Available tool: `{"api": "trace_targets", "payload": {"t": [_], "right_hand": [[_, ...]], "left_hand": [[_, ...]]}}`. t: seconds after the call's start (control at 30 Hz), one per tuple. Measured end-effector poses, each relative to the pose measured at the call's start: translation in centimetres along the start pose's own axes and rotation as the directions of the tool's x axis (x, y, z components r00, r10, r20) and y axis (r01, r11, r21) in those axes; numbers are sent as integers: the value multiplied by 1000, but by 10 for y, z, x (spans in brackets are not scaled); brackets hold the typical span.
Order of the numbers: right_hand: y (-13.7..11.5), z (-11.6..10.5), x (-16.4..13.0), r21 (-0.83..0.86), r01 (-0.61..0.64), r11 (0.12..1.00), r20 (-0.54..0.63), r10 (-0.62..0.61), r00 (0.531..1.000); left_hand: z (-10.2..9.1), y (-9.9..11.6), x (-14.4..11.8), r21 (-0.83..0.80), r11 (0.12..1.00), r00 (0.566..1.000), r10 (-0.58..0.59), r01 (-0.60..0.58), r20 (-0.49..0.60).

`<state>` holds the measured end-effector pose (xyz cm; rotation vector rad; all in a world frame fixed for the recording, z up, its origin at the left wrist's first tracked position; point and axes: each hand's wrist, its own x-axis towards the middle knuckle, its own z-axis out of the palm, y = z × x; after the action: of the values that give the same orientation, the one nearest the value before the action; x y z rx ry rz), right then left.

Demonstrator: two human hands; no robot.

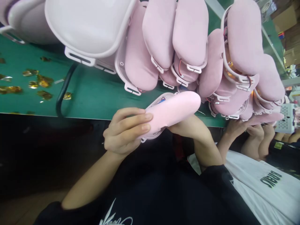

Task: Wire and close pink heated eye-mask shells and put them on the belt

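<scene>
A pink plastic casing (174, 111) is held tilted just off the near edge of the table. Its smooth, rounded cover stands partly apart from a shallow pale shell (153, 135), and a bit of blue and red wiring (161, 100) shows in the gap. My left hand (125, 129) is closed on the casing's left end, fingertips pressing on the cover. From the right, my right hand (179, 127) reaches behind and under the casing. Its fingers are hidden there, but it appears to support the piece.
Similar pink casings (191, 31) lie piled along the back and right of the green table (93, 93). A large pale shell (91, 25) lies at upper left, near a black cable (63, 90) and gold film scraps (44, 81). Co-workers' hands (256, 132) are at the right.
</scene>
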<state>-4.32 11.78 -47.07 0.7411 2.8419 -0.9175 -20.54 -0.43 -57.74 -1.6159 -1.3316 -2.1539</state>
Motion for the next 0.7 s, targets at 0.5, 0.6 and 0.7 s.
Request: {"api": "trace_targets", "payload": {"t": [0.5,0.6,0.7], "right_hand": [[9,1,11,121,83,989,72,-93,993],[8,5,11,90,82,993,74,-89,993],[7,6,10,65,107,992,66,-112,992]], "left_hand": [[1,-5,-3,97,995,999,-33,35,-19],[1,-6,-4,89,995,999,-35,36,-12],[1,-6,-4,85,996,999,-35,36,-10]]}}
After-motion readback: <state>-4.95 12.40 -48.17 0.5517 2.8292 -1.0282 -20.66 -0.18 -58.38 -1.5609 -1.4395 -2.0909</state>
